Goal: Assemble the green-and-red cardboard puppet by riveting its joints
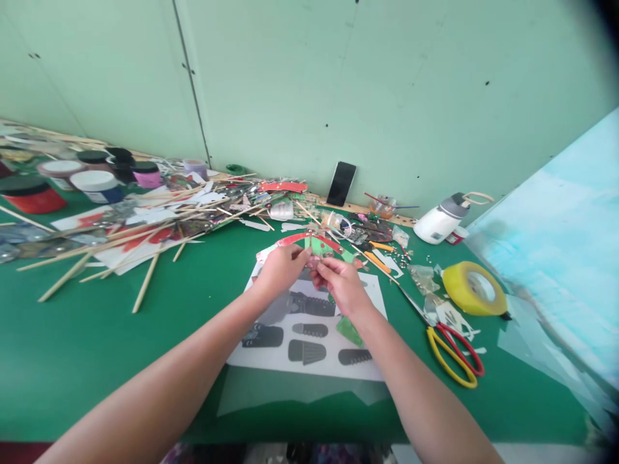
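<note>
My left hand [284, 267] and my right hand [341, 280] meet over a printed sheet [283, 354], thumbs and fingertips closed in a pinch. Between them is a flat painted cut-out, with a curved red strip [293, 239] and a green part [320, 245] showing behind the fingers. The exact spot they grip is hidden, and a small pinkish bit at the fingertips is too small to name. Dark grey printed shapes cover the sheet below. A loose green piece [349, 331] lies by my right wrist. Clear plastic film [290, 396] spreads along the sheet's near side.
Scissors [452, 357] with red and yellow handles and a yellow tape roll [474, 288] lie to the right. Orange-handled pliers [380, 259] rest beyond my right hand. Wooden sticks [147, 283] and paint jars [33, 195] crowd the left. A phone [341, 183] leans against the wall.
</note>
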`<state>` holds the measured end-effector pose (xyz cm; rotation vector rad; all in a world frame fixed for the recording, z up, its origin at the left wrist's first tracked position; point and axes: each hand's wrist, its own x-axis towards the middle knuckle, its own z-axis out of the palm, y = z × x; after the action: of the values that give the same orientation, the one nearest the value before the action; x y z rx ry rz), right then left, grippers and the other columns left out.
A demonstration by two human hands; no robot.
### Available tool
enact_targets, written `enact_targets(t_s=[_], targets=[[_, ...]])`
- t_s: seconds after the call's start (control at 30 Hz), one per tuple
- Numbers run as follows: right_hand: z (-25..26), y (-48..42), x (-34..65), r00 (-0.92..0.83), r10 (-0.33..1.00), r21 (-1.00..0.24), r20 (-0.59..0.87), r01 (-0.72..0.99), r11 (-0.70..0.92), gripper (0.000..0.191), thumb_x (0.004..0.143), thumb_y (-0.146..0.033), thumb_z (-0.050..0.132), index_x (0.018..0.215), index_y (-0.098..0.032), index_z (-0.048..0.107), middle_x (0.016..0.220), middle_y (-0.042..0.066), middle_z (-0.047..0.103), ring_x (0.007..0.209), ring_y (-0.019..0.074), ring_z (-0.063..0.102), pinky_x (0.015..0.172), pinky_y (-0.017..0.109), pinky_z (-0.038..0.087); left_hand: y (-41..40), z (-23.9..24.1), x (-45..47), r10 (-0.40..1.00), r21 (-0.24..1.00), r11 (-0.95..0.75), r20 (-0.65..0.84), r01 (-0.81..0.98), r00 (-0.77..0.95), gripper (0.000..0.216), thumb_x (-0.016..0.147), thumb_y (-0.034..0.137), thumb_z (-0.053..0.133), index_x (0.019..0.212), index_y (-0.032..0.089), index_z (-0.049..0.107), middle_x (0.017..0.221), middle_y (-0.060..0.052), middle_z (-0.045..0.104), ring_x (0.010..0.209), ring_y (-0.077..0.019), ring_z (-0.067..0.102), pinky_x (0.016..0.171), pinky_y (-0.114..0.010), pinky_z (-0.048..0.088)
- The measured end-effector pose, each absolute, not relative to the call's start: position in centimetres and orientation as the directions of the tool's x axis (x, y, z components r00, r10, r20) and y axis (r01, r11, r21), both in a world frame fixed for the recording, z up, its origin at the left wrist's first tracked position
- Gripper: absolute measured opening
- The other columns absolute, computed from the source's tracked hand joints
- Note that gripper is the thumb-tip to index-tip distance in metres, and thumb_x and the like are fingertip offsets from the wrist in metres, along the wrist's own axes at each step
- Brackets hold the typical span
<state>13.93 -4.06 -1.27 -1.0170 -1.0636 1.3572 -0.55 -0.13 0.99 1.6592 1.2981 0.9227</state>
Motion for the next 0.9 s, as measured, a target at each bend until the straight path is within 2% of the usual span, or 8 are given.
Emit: enact_targets(t_s=[0.07,0.13,0.23,0.33,0.4,0.53,0.73,0.9], targets=[[-1.0,-4.4,13.8,-0.076,0.997,-0.98,0.004,-0.2,-0.011,0.02,0.072,-0.039,0.071,0.073,-0.019,0.069,0.067,0.003,0.062,0.056,0.0136,0.053,0.055,0.029,0.043,-0.2,1.1,-0.5,0.956,0.994,0.005,-0.038,0.113,0.292,0.028,0.077,0.04,0.06,0.062,0.017,0.061,0.061,-0.002,0.061,0.058,-0.0148,0.055,0.06,-0.028,0.042],[-0.4,-4.6,14.0,-0.082,0.996,-0.991,0.024,-0.13,0.014,0.022,0.074,-0.041,0.068,0.075,-0.019,0.069,0.068,0.003,0.063,0.056,0.0141,0.054,0.055,0.029,0.043,-0.3,1.6,-0.8,0.91,0.981,0.133,-0.064,-0.144,0.41,0.024,0.075,0.036,0.065,0.063,0.015,0.061,0.066,-0.003,0.063,0.063,-0.0143,0.058,0.067,-0.029,0.047],[0.3,-4.4,15.2,-0.022,0.993,-0.991,0.118,0.063,0.119,0.025,0.078,-0.043,0.064,0.081,-0.019,0.07,0.071,0.003,0.066,0.058,0.015,0.056,0.057,0.029,0.044,0.4,2.6,-1.9,0.929,0.94,0.141,-0.018,-0.31,0.369,0.021,0.072,0.032,0.07,0.07,0.013,0.064,0.076,-0.006,0.066,0.073,-0.0147,0.062,0.072,-0.028,0.05],[0.6,-3.5,17.7,0.119,0.966,-0.938,0.231,0.29,0.189,0.026,0.078,-0.043,0.061,0.083,-0.019,0.07,0.071,0.004,0.067,0.061,0.0166,0.058,0.059,0.029,0.045,1.4,3.2,-3.2,0.969,0.937,0.076,0.012,-0.342,0.248,0.018,0.072,0.029,0.071,0.074,0.013,0.065,0.076,-0.005,0.067,0.071,-0.0141,0.063,0.062,-0.024,0.05],[0.5,-2.7,19.5,0.203,0.947,-0.893,0.249,0.426,0.144,0.025,0.078,-0.04,0.059,0.081,-0.018,0.07,0.07,0.005,0.068,0.06,0.0171,0.059,0.058,0.029,0.044,1.9,3.2,-3.7,0.977,0.939,0.06,0.014,-0.339,0.211,0.016,0.072,0.027,0.071,0.072,0.012,0.064,0.074,-0.006,0.067,0.068,-0.0139,0.063,0.058,-0.024,0.049],[0.3,-1.8,22.4,0.152,0.973,-0.765,0.176,0.643,0.038,0.012,0.07,-0.028,0.064,0.065,-0.018,0.07,0.065,0.003,0.068,0.06,0.0171,0.058,0.06,0.029,0.04,2.3,2.4,-3.6,0.975,0.929,0.081,0.0,-0.36,0.221,0.014,0.07,0.022,0.072,0.068,0.011,0.064,0.072,-0.007,0.067,0.068,-0.0149,0.064,0.061,-0.025,0.052],[0.2,-1.5,23.2,0.177,0.972,-0.757,0.154,0.653,0.001,0.01,0.065,-0.026,0.066,0.057,-0.02,0.068,0.052,0.0,0.062,0.053,0.0153,0.053,0.056,0.028,0.035,2.7,1.8,-3.4,0.988,0.928,0.032,0.028,-0.371,0.154,0.011,0.071,0.02,0.069,0.069,0.011,0.064,0.072,-0.006,0.066,0.068,-0.0145,0.064,0.066,-0.028,0.053],[-0.3,-1.4,22.0,0.24,0.95,-0.825,0.2,0.564,0.031,0.016,0.064,-0.028,0.066,0.052,-0.019,0.063,0.05,0.0,0.059,0.051,0.0143,0.051,0.055,0.028,0.035,2.8,1.8,-3.4,0.984,0.932,0.042,0.024,-0.36,0.176,0.012,0.072,0.019,0.067,0.066,0.012,0.06,0.07,-0.006,0.065,0.068,-0.0146,0.064,0.066,-0.027,0.052]])
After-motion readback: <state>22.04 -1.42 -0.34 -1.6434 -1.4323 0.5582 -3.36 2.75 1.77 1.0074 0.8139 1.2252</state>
